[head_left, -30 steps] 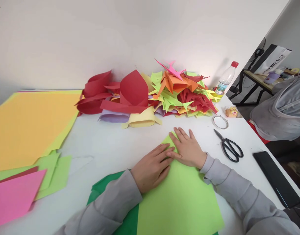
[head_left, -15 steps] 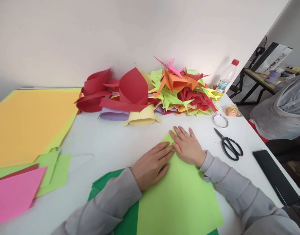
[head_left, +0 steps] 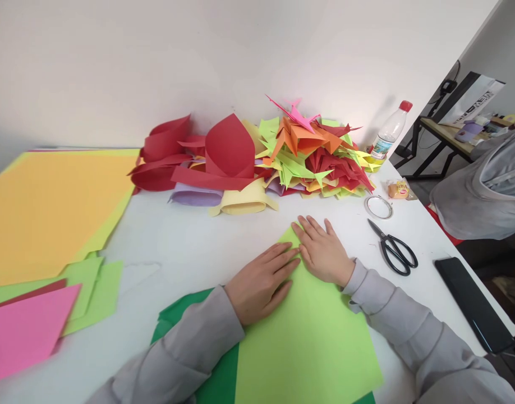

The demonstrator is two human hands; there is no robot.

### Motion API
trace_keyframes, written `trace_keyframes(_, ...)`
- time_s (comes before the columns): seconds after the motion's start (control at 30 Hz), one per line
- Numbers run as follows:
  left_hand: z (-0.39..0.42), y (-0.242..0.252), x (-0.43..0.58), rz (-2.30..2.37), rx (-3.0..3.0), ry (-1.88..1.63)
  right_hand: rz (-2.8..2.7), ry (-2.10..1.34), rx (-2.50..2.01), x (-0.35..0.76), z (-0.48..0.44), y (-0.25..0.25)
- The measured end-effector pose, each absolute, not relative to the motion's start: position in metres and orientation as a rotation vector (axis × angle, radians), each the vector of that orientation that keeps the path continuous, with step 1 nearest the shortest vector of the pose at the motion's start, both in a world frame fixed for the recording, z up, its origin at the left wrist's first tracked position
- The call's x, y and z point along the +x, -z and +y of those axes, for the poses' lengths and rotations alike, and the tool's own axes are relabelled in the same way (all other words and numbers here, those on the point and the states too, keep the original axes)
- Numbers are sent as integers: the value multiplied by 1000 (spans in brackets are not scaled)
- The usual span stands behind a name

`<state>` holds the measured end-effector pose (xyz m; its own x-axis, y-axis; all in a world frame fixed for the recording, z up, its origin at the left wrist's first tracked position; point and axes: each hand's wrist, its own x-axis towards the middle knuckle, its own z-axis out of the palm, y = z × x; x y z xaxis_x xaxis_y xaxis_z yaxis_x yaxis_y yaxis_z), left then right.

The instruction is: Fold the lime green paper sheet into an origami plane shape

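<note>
A light green sheet of paper point(head_left: 312, 336) lies in front of me on the white table point(head_left: 185, 241), over a dark green sheet point(head_left: 217, 379). My left hand point(head_left: 261, 283) rests flat on the light green sheet's left edge, fingers stretched toward its far corner. My right hand point(head_left: 322, 252) lies flat on that far corner, fingers extended and slightly apart. The fingertips of both hands almost meet at the corner. Neither hand grips anything.
A heap of folded paper shapes point(head_left: 312, 154) and curled red sheets point(head_left: 224, 154) sits at the wall. Large orange sheets point(head_left: 47, 207) and a pink sheet point(head_left: 26, 331) lie left. Tape roll point(head_left: 378, 207), scissors point(head_left: 394, 249), a bottle point(head_left: 387, 134) and a black phone point(head_left: 474, 306) are right. A grey-clad person point(head_left: 484, 185) sits beyond.
Both hands stay flat on the green sheet's far corner; the left fingers have slid slightly back toward me. The view shifted a little.
</note>
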<state>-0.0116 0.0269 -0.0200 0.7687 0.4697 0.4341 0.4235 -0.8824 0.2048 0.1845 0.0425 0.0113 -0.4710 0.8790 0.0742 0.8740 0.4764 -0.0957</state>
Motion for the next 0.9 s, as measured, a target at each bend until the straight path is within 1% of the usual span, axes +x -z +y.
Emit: trace_keyframes(0.9, 28, 19, -11, 704, 2825, -758, -2605, -44, -1553, 184, 40, -13)
